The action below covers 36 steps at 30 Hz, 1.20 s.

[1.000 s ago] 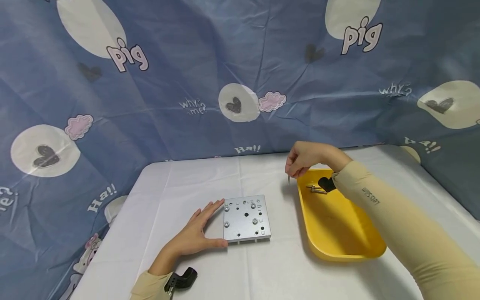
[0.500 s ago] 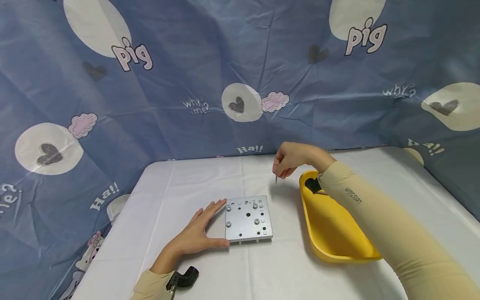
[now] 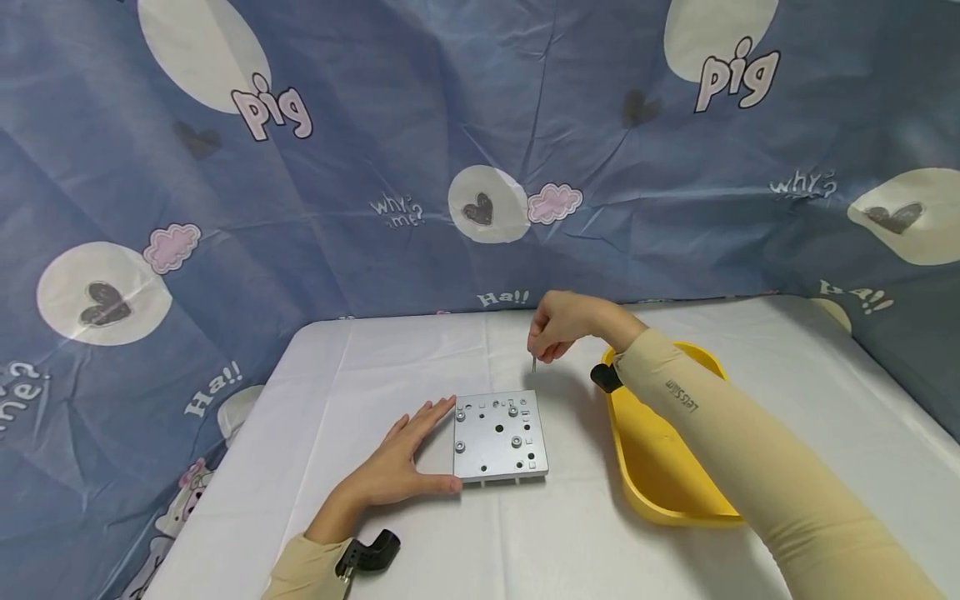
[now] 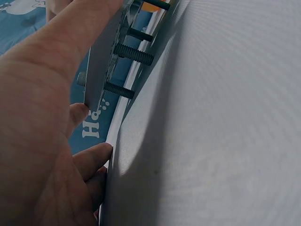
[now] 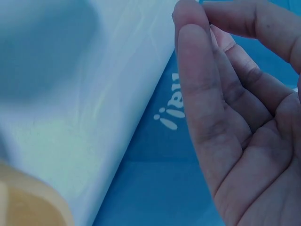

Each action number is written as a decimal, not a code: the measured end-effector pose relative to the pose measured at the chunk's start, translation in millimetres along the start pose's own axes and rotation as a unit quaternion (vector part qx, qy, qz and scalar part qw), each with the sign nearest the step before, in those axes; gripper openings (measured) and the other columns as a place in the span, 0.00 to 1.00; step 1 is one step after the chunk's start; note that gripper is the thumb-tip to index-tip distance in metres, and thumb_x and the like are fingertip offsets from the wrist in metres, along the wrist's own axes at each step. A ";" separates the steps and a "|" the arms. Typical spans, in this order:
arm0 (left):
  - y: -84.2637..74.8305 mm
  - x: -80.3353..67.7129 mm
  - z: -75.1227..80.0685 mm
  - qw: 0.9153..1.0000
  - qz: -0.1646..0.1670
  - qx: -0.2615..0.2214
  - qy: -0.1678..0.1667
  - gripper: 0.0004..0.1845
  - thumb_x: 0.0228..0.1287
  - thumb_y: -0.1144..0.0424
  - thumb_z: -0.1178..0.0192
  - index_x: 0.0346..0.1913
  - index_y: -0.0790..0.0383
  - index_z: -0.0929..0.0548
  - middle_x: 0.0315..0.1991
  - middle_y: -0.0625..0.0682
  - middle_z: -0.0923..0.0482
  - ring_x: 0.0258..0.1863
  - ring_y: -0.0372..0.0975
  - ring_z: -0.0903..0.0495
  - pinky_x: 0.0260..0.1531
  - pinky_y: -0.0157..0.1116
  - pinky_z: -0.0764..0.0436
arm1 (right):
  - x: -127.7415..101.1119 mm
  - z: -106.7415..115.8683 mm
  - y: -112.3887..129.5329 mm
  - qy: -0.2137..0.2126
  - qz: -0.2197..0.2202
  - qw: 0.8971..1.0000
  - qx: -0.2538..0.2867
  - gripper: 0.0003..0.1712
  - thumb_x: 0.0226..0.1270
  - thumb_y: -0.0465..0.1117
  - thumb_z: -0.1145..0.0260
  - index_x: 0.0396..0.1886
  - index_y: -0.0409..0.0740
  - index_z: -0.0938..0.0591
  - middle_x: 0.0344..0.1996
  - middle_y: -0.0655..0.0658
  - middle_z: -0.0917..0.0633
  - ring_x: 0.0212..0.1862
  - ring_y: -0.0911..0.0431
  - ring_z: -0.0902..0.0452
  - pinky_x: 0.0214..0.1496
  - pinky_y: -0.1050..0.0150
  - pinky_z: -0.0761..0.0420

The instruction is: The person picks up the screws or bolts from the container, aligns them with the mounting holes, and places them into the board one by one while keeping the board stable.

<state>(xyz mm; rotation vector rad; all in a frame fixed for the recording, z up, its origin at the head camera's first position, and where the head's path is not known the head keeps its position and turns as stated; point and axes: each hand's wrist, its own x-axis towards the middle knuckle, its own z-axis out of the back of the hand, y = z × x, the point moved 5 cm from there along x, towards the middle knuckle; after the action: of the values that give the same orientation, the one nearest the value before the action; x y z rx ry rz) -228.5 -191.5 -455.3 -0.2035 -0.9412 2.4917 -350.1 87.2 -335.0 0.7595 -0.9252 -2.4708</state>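
Note:
A square silver metal plate (image 3: 500,437) lies on the white table, with several socket-head screws set in its holes. In the left wrist view, threaded shanks (image 4: 134,53) stick out below the plate. My left hand (image 3: 393,467) is spread along the plate's left side, its thumb touching the near corner and its forefinger the far one. Beyond the plate and a little to its right, my right hand (image 3: 558,327) pinches a thin metal screw (image 3: 534,364) pointing down. Only its lower end shows; in the right wrist view the fingertips hide it.
To the right of the plate stands a yellow plastic bin (image 3: 637,500), partly covered by my right forearm. A white cloth (image 3: 390,367) covers the table. A blue printed curtain (image 3: 360,275) hangs along the back edge.
My right hand has moved left with the screw, from the bin's far left corner to above the cloth behind the plate. My left hand and the plate stay together in place.

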 end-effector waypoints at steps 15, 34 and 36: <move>-0.5 -0.6 2.6 1.000 0.005 -0.002 0.004 0.64 0.51 0.40 0.16 0.88 0.42 0.44 0.87 0.60 0.44 0.88 0.61 0.51 0.85 0.68 0.59 | 14.2 -19.5 17.6 0.007 0.023 1.000 0.008 0.03 0.69 0.33 0.27 0.38 0.36 0.09 0.27 0.47 0.09 0.31 0.61 0.12 0.42 0.66 0.08; 0.2 0.5 -0.6 1.000 0.002 0.014 0.001 0.62 0.52 0.40 0.17 0.87 0.48 0.41 0.87 0.59 0.44 0.88 0.60 0.50 0.85 0.68 0.58 | 28.1 -48.0 23.2 0.029 0.030 0.999 0.022 0.03 0.68 0.31 0.27 0.37 0.35 0.10 0.27 0.48 0.09 0.31 0.62 0.13 0.43 0.65 0.08; -0.4 0.3 -0.3 1.000 0.003 0.014 0.003 0.63 0.52 0.40 0.17 0.87 0.48 0.41 0.87 0.59 0.44 0.88 0.60 0.50 0.85 0.68 0.58 | 28.6 -50.3 23.2 0.030 0.028 0.999 0.021 0.02 0.68 0.31 0.27 0.37 0.35 0.10 0.27 0.49 0.09 0.30 0.62 0.13 0.42 0.65 0.08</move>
<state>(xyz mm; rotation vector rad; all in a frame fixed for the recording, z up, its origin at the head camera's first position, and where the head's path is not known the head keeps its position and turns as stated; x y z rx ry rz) -228.5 -190.9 -455.2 -0.2044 -0.9044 2.5059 -337.8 31.9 -361.0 0.8056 -0.9671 -2.3731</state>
